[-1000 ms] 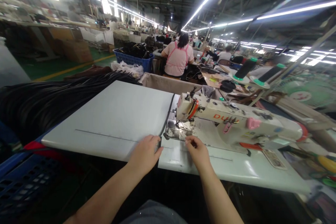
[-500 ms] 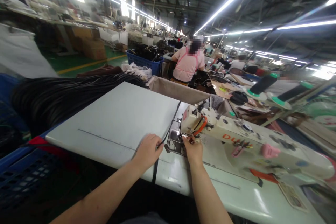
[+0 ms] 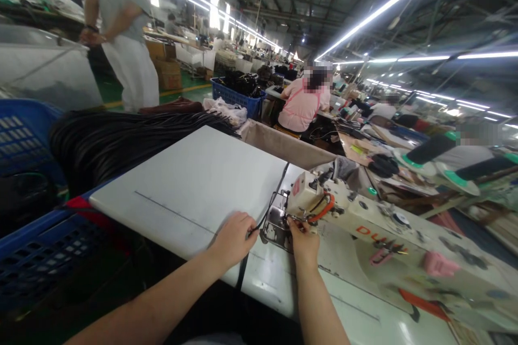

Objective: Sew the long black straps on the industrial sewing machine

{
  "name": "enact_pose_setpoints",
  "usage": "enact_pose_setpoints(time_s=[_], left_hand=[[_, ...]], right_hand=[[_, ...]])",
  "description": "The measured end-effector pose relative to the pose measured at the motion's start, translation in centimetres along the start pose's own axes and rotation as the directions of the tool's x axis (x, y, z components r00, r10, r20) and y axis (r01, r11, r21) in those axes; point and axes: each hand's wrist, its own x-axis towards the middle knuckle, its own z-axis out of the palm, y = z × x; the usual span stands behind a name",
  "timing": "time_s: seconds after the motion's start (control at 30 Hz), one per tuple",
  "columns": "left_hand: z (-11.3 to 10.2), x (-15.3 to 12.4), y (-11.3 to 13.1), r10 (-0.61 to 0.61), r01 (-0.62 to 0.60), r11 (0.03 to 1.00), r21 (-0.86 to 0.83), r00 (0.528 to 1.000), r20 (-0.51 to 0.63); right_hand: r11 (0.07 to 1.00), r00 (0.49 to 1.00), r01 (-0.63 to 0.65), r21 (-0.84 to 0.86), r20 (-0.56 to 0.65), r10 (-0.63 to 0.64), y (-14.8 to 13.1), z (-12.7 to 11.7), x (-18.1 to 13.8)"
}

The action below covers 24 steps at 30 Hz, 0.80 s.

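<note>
My left hand [image 3: 234,240] is closed on a thin black strap [image 3: 276,193] that runs over the white table [image 3: 194,183] to the needle area and hangs off the front edge. My right hand [image 3: 303,240] reaches under the head of the cream sewing machine [image 3: 364,226], fingers pinched at the presser foot. What those fingers hold is too small to make out.
A big heap of black straps [image 3: 121,140] lies at the left over blue crates [image 3: 36,259]. A person in pink [image 3: 303,105] sits at the station ahead. Another person [image 3: 125,27] stands at the far left. Thread cones [image 3: 429,153] stand at the right.
The view has swung left and the standing person has come into sight. My right hand moved from the table edge up to the presser foot. My left hand closed on the strap.
</note>
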Motion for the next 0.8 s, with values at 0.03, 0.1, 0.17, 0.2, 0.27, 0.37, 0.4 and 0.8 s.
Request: enact_pose_setpoints(time_s=[0.03, 0.1, 0.17, 0.2, 0.27, 0.37, 0.4, 0.8], left_hand=[[0.1, 0.0, -0.1, 0.0, 0.0, 1.0, 0.001, 1.0, 0.006], [0.2, 0.0, -0.2, 0.001, -0.001, 1.0, 0.005, 1.0, 0.017], [0.2, -0.1, -0.2, 0.004, -0.004, 1.0, 0.009, 0.999, 0.032], [0.2, -0.1, -0.2, 0.006, -0.007, 1.0, 0.009, 0.999, 0.038], [0.2, -0.1, -0.2, 0.011, -0.011, 1.0, 0.004, 0.999, 0.04], [0.3, -0.2, -0.3, 0.025, -0.025, 1.0, -0.009, 0.999, 0.035], [0.3, -0.2, -0.3, 0.03, -0.03, 0.999, -0.012, 0.999, 0.035], [-0.3, -0.4, 0.3, 0.042, -0.038, 0.998, -0.047, 0.996, 0.084]], right_hand=[[1.0, 1.0, 0.001, -0.004, -0.002, -0.001, 0.1, 0.0, 0.0], [1.0, 1.0, 0.002, -0.016, -0.008, -0.002, 0.2, 0.2, 0.0], [1.0, 1.0, -0.002, -0.03, -0.008, 0.001, 0.3, 0.3, 0.0], [0.999, 1.0, -0.004, -0.038, -0.009, 0.003, 0.4, 0.3, -0.1], [0.999, 1.0, -0.006, -0.053, -0.01, 0.005, 0.4, 0.4, -0.2], [0.998, 1.0, -0.001, -0.069, -0.023, -0.001, 0.4, 0.3, -0.4], [0.997, 1.0, 0.002, -0.073, -0.028, -0.004, 0.3, 0.3, -0.5], [0.991, 0.995, -0.037, -0.128, -0.1, 0.024, 0.0, 0.0, -1.2]])
